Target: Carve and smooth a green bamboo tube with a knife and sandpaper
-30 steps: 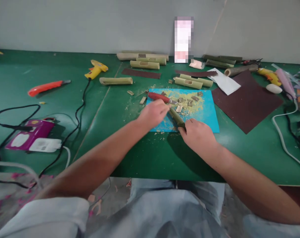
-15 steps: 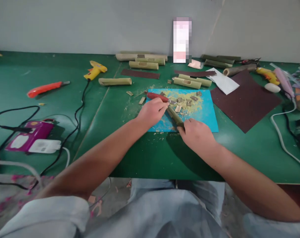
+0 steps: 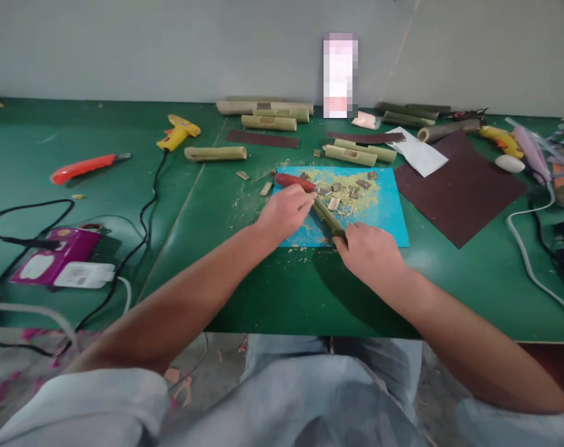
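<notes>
A green bamboo tube [image 3: 327, 217] slants over the blue sheet [image 3: 388, 217], between my two hands. My left hand [image 3: 286, 211] is closed on its upper left end. Just beyond those fingers lies a red-handled knife [image 3: 295, 181], its short blade pointing right; whether the fingers touch it I cannot tell. My right hand [image 3: 372, 248] is wrapped round the lower right end of the tube. Pale shavings [image 3: 351, 205] and several small bamboo chips [image 3: 334, 203] are scattered over the sheet.
Bamboo tubes [image 3: 268, 123] lie along the back. On the left are a yellow glue gun [image 3: 182, 131], an orange cutter [image 3: 84, 167] and a purple power strip [image 3: 79, 245] with cables. Dark brown sandpaper [image 3: 458, 198], a white paper [image 3: 421, 152] and another glue gun [image 3: 502, 141] are at right.
</notes>
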`<state>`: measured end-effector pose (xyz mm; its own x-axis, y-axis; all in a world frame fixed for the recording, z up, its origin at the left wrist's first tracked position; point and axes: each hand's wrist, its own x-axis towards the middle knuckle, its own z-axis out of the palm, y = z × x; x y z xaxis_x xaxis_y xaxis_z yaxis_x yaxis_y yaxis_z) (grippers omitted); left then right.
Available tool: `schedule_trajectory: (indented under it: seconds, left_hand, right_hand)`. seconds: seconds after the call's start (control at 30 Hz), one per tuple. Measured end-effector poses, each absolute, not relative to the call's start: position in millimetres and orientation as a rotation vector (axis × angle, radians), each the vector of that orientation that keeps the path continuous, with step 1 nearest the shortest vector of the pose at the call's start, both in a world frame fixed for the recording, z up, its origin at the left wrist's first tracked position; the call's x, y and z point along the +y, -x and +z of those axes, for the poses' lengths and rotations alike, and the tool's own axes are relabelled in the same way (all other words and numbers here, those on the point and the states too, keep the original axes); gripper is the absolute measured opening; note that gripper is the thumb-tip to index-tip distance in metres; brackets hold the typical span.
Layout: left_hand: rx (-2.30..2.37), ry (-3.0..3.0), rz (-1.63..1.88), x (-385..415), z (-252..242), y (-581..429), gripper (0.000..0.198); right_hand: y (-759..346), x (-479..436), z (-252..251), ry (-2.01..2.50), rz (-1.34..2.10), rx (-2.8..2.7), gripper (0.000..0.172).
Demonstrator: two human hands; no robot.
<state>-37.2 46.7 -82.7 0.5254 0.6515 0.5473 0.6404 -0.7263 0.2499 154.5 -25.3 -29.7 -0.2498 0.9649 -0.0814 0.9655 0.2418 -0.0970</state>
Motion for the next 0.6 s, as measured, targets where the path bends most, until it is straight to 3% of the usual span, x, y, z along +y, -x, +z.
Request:
schedule_trajectory:
  seconds: [0.33,0.47,0.6]
  left_hand:
    - [0.955,-2.792,0.892,39.6,-80.6,35.4,0.034]
    - [1.190,-2.772,0.961,37.7,-81.5,32.6,0.039]
    - [0.968,-2.808,0.851,36.4,-80.4,31.9,0.036]
  right_hand:
    - [-155.3,-24.1,-28.7,-1.911,-0.267,2.460,0.033]
    - [-156.6,-21.8,-28.8,-1.914,-0.272,2.462,0.034]
    - [-157.7,-20.5,-30.7,-1.903,-0.289,2.474,0.034]
